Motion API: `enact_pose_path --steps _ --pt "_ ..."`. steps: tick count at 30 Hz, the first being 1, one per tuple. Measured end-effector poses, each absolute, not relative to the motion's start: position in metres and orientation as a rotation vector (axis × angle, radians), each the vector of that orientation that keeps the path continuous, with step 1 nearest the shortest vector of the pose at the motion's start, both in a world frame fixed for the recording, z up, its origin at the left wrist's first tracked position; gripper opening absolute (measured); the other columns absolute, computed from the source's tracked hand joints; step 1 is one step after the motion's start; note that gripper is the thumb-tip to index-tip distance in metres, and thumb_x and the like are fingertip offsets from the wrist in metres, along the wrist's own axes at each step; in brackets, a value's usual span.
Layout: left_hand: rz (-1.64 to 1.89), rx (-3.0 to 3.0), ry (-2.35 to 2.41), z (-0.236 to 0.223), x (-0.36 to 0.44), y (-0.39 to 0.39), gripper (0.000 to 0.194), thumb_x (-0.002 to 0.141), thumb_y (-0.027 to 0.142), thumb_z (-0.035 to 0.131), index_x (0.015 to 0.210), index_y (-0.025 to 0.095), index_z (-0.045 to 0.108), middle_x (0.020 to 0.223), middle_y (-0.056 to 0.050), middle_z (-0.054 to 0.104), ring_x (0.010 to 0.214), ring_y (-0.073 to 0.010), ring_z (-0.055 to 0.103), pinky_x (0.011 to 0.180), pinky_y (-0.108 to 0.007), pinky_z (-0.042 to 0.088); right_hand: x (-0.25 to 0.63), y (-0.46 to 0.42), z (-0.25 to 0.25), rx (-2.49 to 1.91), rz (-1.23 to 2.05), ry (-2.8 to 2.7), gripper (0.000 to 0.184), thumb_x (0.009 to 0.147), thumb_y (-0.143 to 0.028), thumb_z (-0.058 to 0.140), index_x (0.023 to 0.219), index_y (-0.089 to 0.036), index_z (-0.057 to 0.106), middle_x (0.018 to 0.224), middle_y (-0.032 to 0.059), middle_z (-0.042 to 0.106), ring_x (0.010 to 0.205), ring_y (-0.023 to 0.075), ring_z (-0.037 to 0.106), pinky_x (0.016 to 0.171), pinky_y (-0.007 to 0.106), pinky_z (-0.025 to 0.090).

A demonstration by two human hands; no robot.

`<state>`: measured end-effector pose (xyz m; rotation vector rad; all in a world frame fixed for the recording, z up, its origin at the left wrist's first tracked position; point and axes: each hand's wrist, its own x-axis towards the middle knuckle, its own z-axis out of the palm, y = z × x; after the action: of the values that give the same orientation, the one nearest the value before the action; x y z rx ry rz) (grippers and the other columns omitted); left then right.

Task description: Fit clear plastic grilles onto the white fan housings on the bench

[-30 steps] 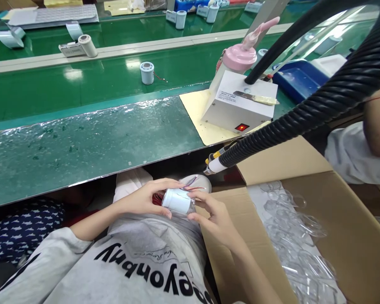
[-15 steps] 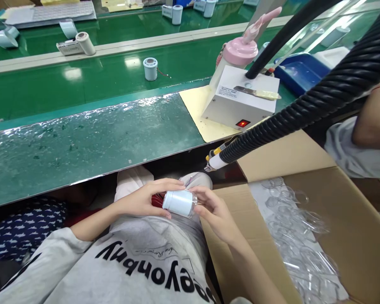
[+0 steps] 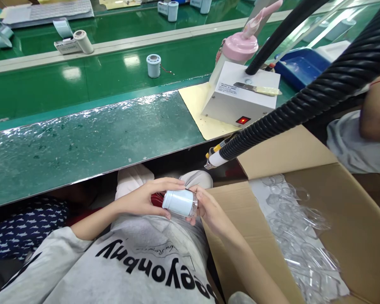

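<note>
Over my lap, a light blue cylinder lies on its side between my hands. My left hand grips its left end, with the thumb below and the fingers on top. A clear plastic cap sits on the cylinder's right end. My right hand is closed around that cap, with some fingertips showing beneath it. Whether the cap is fully seated cannot be made out. Another light blue cylinder with a thin red wire stands upright on the green conveyor belt.
An open carton at my right holds several clear plastic pieces. A black corrugated hose slants in over it. On the bench stand a white box carrying a knife, and a pink-lidded bottle. Another person's arm is at right.
My right hand has turned around the capped end, its fingers shifting from spread at the cap's side to wrapped behind and under it. My left hand stays in place.
</note>
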<state>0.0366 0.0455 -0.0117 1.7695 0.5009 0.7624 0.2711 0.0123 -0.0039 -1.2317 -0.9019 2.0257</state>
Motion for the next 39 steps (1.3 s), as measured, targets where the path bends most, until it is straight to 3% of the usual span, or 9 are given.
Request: enact_pose_path --steps 7,12,20,29,33,39 --pt "0.755 1.619 0.542 -0.015 0.039 0.046 0.079 0.073 0.026 0.087 0.145 0.031 0.054 0.148 -0.013 0.057 0.137 -0.0311 0.054 0.115 -0.047 0.044 0.266 0.013 -0.01 -1.176 2.056 -0.853 0.059 0.075 -0.078 0.066 0.088 -0.022 0.051 0.057 -0.0046 0.06 0.04 0.0123 0.057 0.033 0.018 0.038" --pt "0.727 1.35 0.541 -0.015 0.042 0.047 0.078 0.071 0.023 0.088 0.142 0.027 0.057 0.144 -0.014 0.06 0.128 -0.0286 0.062 0.107 -0.04 0.052 0.269 0.011 -0.013 -1.172 1.956 -0.862 0.054 0.076 -0.072 0.069 0.094 -0.023 0.055 0.065 -0.005 0.058 0.047 0.0118 0.057 0.037 0.02 0.042" --pt "0.824 1.355 0.436 -0.01 0.046 0.047 0.08 0.066 0.005 0.088 0.137 0.031 0.061 0.145 -0.012 0.06 0.134 -0.0279 0.058 0.111 -0.038 0.051 0.277 0.007 0.007 -1.173 1.8 -1.076 0.051 0.082 -0.074 0.064 0.095 -0.025 0.057 0.072 -0.0034 0.052 0.051 0.0127 0.053 0.044 0.026 0.046" --pt "0.859 1.435 0.522 -0.003 0.047 0.046 0.072 0.065 0.015 0.091 0.131 0.025 0.065 0.14 -0.015 0.064 0.127 -0.0296 0.063 0.104 -0.039 0.055 0.282 0.006 0.017 -1.204 1.624 -1.189 0.046 0.085 -0.071 0.061 0.092 -0.026 0.058 0.069 -0.0027 0.055 0.049 0.0141 0.053 0.044 0.027 0.045" --pt "0.957 1.387 0.684 0.002 0.043 0.049 0.064 0.066 0.017 0.09 0.125 0.023 0.066 0.131 -0.014 0.068 0.118 -0.0268 0.067 0.097 -0.033 0.057 0.294 0.004 0.023 -1.267 1.474 -1.156 0.047 0.085 -0.071 0.06 0.088 -0.024 0.057 0.071 -0.0006 0.062 0.047 0.0137 0.054 0.044 0.028 0.044" --pt "1.06 1.215 0.797 -0.003 0.039 0.052 0.051 0.066 0.024 0.089 0.113 0.021 0.069 0.109 -0.008 0.07 0.087 -0.0195 0.07 0.072 -0.025 0.059 0.301 -0.004 0.035 -1.289 1.526 -1.061 0.051 0.083 -0.073 0.061 0.087 -0.023 0.055 0.068 -0.001 0.062 0.043 0.013 0.055 0.039 0.025 0.043"
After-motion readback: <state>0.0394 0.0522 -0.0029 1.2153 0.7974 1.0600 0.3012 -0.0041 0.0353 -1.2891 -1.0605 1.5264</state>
